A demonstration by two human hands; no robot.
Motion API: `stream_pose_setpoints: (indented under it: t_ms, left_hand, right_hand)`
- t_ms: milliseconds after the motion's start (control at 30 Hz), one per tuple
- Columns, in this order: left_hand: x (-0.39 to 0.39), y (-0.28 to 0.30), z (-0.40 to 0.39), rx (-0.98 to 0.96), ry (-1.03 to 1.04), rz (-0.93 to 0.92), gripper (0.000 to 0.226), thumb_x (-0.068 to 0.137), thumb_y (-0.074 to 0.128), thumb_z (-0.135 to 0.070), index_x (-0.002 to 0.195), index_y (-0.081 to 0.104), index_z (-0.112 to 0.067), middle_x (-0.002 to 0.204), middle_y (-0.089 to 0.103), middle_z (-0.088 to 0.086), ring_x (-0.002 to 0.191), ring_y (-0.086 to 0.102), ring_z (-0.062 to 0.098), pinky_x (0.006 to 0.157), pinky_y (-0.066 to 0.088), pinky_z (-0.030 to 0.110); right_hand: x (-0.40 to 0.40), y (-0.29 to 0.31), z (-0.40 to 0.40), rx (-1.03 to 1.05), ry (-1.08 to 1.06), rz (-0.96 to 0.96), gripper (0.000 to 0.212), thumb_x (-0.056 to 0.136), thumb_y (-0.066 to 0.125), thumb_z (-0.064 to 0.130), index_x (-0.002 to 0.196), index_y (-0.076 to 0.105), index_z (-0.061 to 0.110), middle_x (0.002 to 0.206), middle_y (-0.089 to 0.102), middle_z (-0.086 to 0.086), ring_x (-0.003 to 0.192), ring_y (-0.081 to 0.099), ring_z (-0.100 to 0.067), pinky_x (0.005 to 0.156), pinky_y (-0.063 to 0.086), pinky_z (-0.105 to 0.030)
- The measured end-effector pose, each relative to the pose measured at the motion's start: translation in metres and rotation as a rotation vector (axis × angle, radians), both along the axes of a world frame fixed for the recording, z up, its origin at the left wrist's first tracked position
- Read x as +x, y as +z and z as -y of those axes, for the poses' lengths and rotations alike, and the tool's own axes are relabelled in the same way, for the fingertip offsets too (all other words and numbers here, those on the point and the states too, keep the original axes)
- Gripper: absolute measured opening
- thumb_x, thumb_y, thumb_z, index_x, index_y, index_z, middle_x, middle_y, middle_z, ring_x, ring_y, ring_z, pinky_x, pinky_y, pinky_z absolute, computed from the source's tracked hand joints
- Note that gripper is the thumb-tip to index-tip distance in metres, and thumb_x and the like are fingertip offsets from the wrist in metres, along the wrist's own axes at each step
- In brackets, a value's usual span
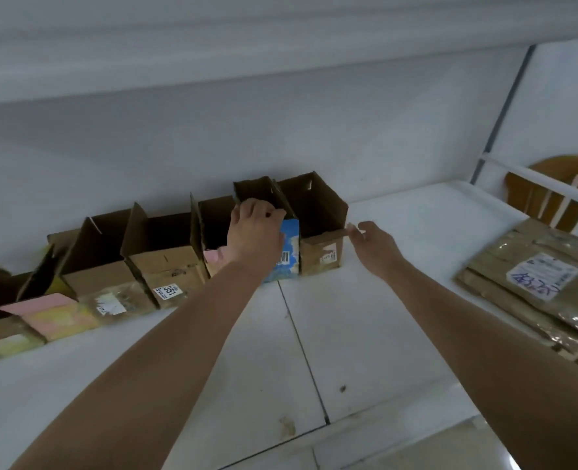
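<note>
Cardboard, mostly: seven open boxes (165, 262) stand in one row on the white shelf (382, 317), the leftmost cut off by the frame. The left grip (253, 232) curls over the rim of the blue printed carton (285, 262), second from the right, and hides much of it. The right grip (375, 245) is spread open just beside the end brown box (321, 239). One flattened cardboard stack (535, 290) is cropped at the right.
</note>
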State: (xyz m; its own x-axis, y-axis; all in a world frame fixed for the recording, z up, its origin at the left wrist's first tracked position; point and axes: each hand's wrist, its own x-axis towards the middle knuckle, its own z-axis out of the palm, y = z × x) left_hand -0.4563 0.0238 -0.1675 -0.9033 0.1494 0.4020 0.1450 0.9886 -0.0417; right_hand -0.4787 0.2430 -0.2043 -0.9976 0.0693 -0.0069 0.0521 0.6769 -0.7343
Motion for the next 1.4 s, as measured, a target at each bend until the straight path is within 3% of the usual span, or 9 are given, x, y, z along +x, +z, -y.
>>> stream_pose_setpoints:
  t_ms: [67,300,500,667,967,1233,1300,1400]
  left_hand:
    - [0.010,-0.001,-0.013,-0.013,-0.077,0.005,0.039,0.096,0.054,-0.031,0.135,0.052,-0.024,0.133,0.050,0.003,0.131,0.035,0.027,0.114,0.027,0.044]
    - [0.041,-0.022,-0.062,-0.082,-0.289,0.093,0.036,0.096,0.048,-0.028,0.131,0.053,-0.017,0.133,0.048,0.007,0.129,0.034,0.028,0.111,0.029,0.043]
    - [0.062,-0.034,-0.104,-0.082,-0.379,0.161,0.040,0.098,0.049,-0.033,0.137,0.051,-0.023,0.140,0.045,0.004,0.132,0.033,0.027,0.112,0.030,0.044]
    - [0.061,-0.036,-0.146,-0.069,-0.419,0.159,0.040,0.099,0.047,-0.033,0.137,0.051,-0.023,0.140,0.044,0.002,0.135,0.028,0.025,0.114,0.025,0.042]
    - [0.066,-0.050,-0.254,-0.058,-0.468,0.190,0.040,0.098,0.046,-0.032,0.137,0.049,-0.022,0.139,0.044,0.002,0.135,0.027,0.025,0.114,0.020,0.040]
    - [0.071,-0.057,-0.302,-0.079,-0.443,0.236,0.038,0.098,0.046,-0.030,0.135,0.049,-0.022,0.137,0.044,0.005,0.134,0.028,0.025,0.114,0.021,0.040]
    - [0.071,-0.058,-0.307,-0.081,-0.437,0.232,0.037,0.098,0.046,-0.030,0.135,0.049,-0.022,0.137,0.044,0.005,0.134,0.028,0.025,0.114,0.021,0.040]
    - [0.070,-0.058,-0.315,-0.086,-0.426,0.228,0.037,0.098,0.046,-0.029,0.134,0.049,-0.021,0.138,0.043,0.005,0.134,0.027,0.025,0.114,0.021,0.040]
  right_hand:
    - [0.020,-0.003,-0.006,0.099,-0.029,-0.019,0.059,0.101,0.031,0.051,0.144,0.038,0.011,0.138,0.053,-0.014,0.127,0.049,-0.032,0.102,0.039,-0.038]
    - [0.086,-0.026,-0.043,0.397,-0.092,-0.005,0.052,0.102,0.037,0.043,0.141,0.041,0.009,0.133,0.055,-0.014,0.125,0.050,-0.030,0.096,0.044,-0.039]
    - [0.115,-0.034,-0.091,0.489,-0.169,0.021,0.046,0.101,0.041,0.039,0.136,0.045,0.009,0.128,0.057,-0.016,0.122,0.050,-0.033,0.092,0.044,-0.041]
    - [0.123,-0.035,-0.150,0.578,-0.245,0.039,0.041,0.100,0.042,0.035,0.129,0.048,0.006,0.119,0.060,-0.018,0.116,0.051,-0.036,0.081,0.042,-0.039]
    - [0.123,-0.046,-0.265,0.771,-0.324,0.068,0.044,0.098,0.046,0.039,0.130,0.047,0.009,0.131,0.054,-0.015,0.126,0.043,-0.035,0.100,0.042,-0.045]
    - [0.107,-0.069,-0.313,0.731,-0.196,0.181,0.070,0.093,0.052,0.051,0.147,0.026,0.015,0.157,0.021,-0.012,0.148,0.008,-0.032,0.110,0.032,-0.049]
    - [0.105,-0.073,-0.318,0.690,-0.162,0.189,0.071,0.094,0.052,0.050,0.149,0.024,0.015,0.157,0.024,-0.010,0.148,0.011,-0.031,0.108,0.034,-0.049]
    - [0.102,-0.074,-0.321,0.686,-0.141,0.191,0.058,0.097,0.049,0.043,0.145,0.033,0.013,0.148,0.041,-0.010,0.143,0.029,-0.029,0.100,0.043,-0.045]
